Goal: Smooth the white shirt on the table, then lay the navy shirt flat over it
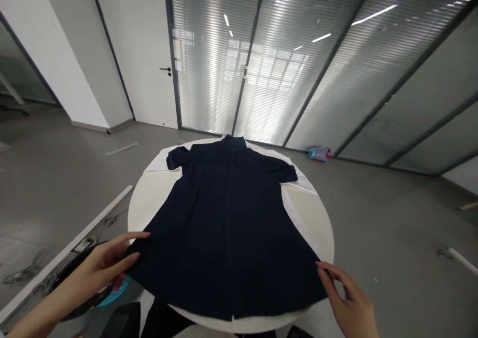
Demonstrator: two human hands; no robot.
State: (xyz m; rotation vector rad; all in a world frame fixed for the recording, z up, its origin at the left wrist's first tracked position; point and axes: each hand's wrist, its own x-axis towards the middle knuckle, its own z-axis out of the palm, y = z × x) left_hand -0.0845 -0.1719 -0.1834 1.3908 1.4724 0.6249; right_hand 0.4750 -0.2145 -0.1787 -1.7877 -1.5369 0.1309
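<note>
A dark navy short-sleeved shirt [227, 228] lies spread flat, front up, on a round white table [153, 198], collar at the far side and hem toward me. My left hand [106, 263] rests at the shirt's lower left hem corner, fingers stretched out and touching the cloth edge. My right hand [349, 298] is at the lower right hem corner, its fingertips at the fabric edge; whether it pinches the cloth I cannot tell.
A glass wall with blinds and a white door [149, 54] stand behind the table. A pink and blue object [319, 154] lies on the grey floor by the glass. A white bar [67, 251], cables and dark items lie on the floor at left.
</note>
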